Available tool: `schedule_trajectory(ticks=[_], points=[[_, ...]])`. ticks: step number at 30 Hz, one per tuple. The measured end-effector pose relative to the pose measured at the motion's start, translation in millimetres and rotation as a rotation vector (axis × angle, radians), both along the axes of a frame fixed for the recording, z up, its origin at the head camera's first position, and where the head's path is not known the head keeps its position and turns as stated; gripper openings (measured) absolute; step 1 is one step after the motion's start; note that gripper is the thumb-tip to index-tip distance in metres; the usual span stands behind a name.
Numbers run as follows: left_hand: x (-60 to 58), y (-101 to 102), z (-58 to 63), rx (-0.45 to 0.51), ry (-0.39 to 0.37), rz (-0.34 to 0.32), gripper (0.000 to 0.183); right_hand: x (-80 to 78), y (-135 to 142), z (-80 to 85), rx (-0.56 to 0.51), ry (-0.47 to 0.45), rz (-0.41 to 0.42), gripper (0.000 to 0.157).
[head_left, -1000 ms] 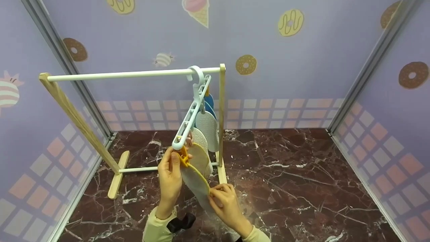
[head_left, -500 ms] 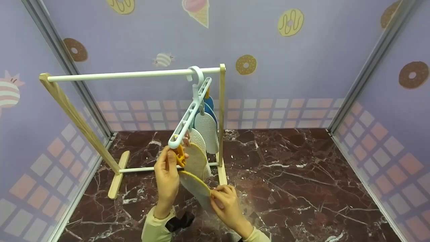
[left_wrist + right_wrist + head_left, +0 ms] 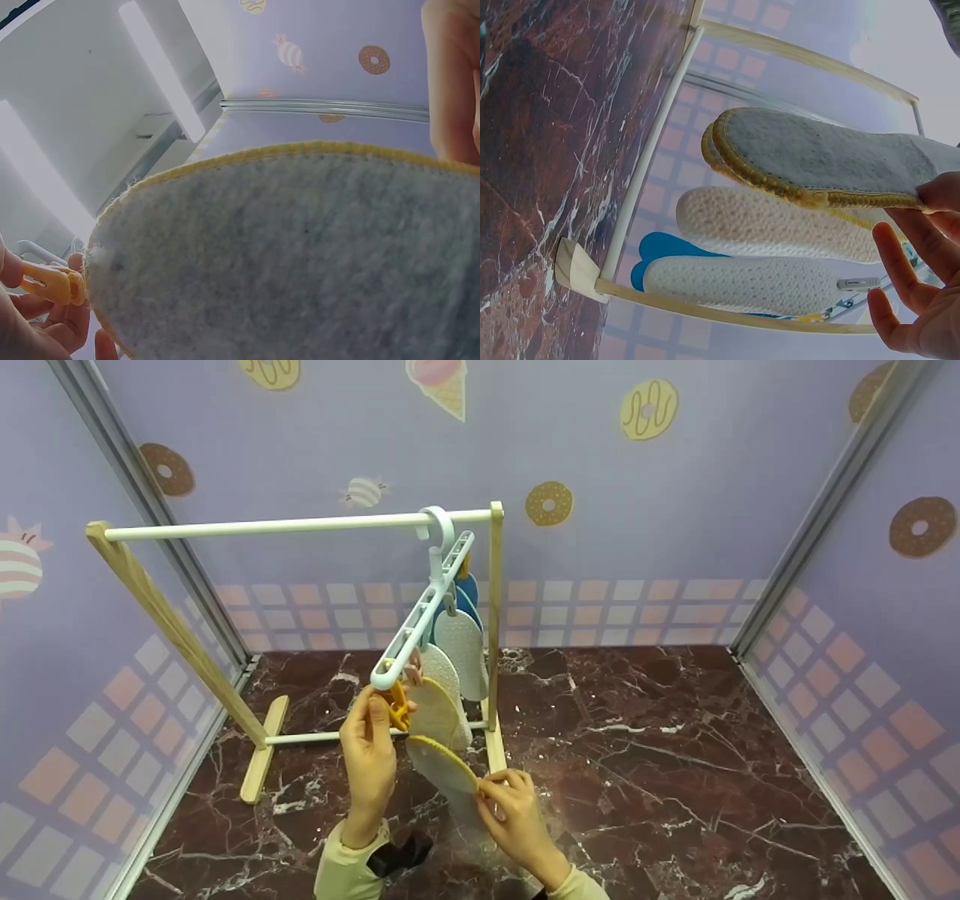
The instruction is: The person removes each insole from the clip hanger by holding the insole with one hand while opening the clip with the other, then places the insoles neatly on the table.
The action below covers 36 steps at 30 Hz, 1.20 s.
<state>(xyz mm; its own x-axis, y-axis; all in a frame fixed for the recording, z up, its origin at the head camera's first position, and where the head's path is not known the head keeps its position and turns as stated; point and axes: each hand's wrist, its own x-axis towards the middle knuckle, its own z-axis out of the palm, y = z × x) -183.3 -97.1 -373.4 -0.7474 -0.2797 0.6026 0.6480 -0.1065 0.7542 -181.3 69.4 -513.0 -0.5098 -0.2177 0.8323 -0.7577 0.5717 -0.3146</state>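
My left hand [image 3: 370, 757] pinches an orange clip [image 3: 397, 709] that hangs from the near end of the white hanger [image 3: 411, 643]. In my right hand [image 3: 516, 814] is a grey felt insole [image 3: 444, 772] with a yellow edge, held by its side between thumb and fingers. The insole's top end sits just below the clip in the head view. From the left wrist view, the clip [image 3: 64, 283] lies right beside the insole's rounded end. A second yellow-edged insole [image 3: 439, 712] hangs just behind, partly covered by the held one.
White textured insoles [image 3: 460, 649] and blue insoles [image 3: 466, 594] hang farther back on the hanger. Its hook goes over the rod [image 3: 262, 527] of a wooden rack, close to the right post [image 3: 494, 622]. A dark marbled surface [image 3: 660, 780] lies below, with patterned walls around.
The held insole has come down and away from the orange clip, which earlier overlapped its top end. The hanger's near end has swung slightly left with my left hand.
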Motion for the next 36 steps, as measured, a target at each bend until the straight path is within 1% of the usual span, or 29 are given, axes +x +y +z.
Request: schedule_trajectory(ticks=[4, 8, 15, 18, 23, 29, 33, 36], points=[[0.6, 0, -0.1, 0.017, -0.007, 0.008, 0.024, 0.1, 2, 0.8, -0.005, -0.005, -0.007, 0.013], [1.6, 0, -1.1, 0.029, 0.007, 0.009, 0.025, -0.9, 3, 1.0, -0.013, 0.005, -0.004, 0.014], [2.1, 0, -1.7, 0.068, 0.012, 0.034, 0.029, -3.5, 7, -2.3, -0.020, 0.001, -0.011, 0.017], [2.7, 1, -2.2, 0.096, 0.026, 0.027, 0.029, -3.6, 8, -2.6, -0.027, 0.000, -0.013, 0.019], [3.8, 1, -2.2, 0.111, 0.011, 0.016, 0.032, -3.7, 9, -2.9, -0.044, 0.016, -0.027, 0.025], [4.9, 1, -0.8, 0.112, 0.005, 0.007, 0.034, -3.7, 12, -5.1, -0.048, -0.028, -0.053, 0.019], [4.9, 1, -0.4, 0.123, 0.010, 0.010, 0.033, -5.0, 13, -5.3, -0.063, -0.013, -0.050, 0.020], [4.9, 2, -0.2, 0.129, 0.000, 0.022, 0.033, -6.5, 15, -6.0, -0.075, -0.008, -0.055, 0.021]])
